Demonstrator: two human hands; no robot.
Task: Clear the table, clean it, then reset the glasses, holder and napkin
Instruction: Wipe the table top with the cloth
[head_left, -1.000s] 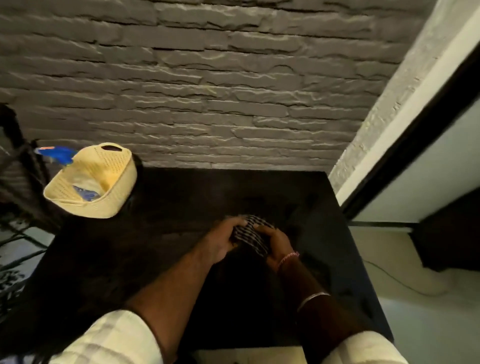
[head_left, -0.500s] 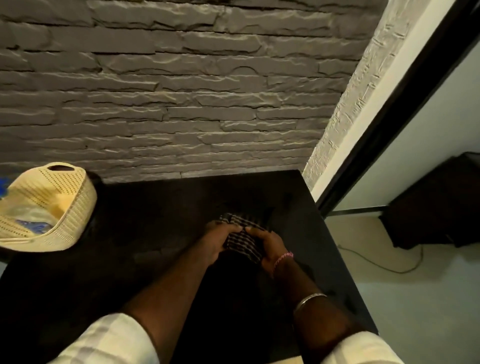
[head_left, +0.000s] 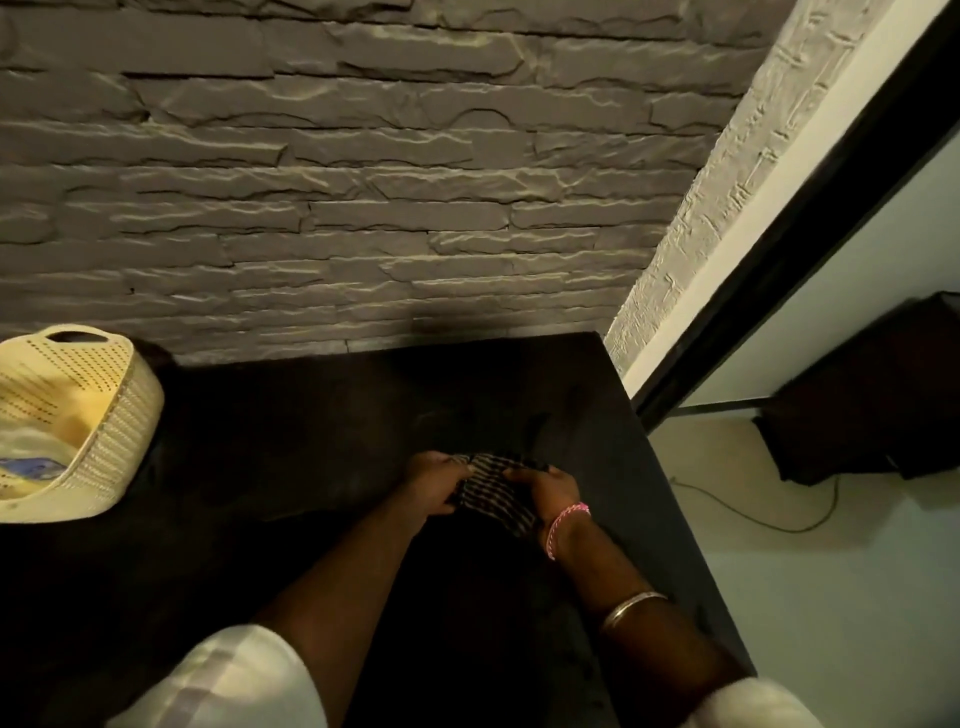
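A dark checked cloth (head_left: 493, 491) is bunched between both my hands on the black table (head_left: 311, 415), right of the table's middle. My left hand (head_left: 434, 480) grips its left side with fingers curled. Its right side is gripped by my right hand (head_left: 548, 486), which wears a pink thread band at the wrist. The cloth rests on or just above the tabletop; I cannot tell which. No glasses or holder are in view.
A cream perforated plastic basket (head_left: 111, 431) stands at the table's left edge, with pale and blue items inside. A grey stone wall backs the table. To the right lie a pale floor, a thin cable (head_left: 753, 512) and a dark cabinet (head_left: 872, 400).
The view has swung right, so the basket slid toward the left edge. Both hands stayed on the cloth and bunched it tighter at about the same spot on the table.
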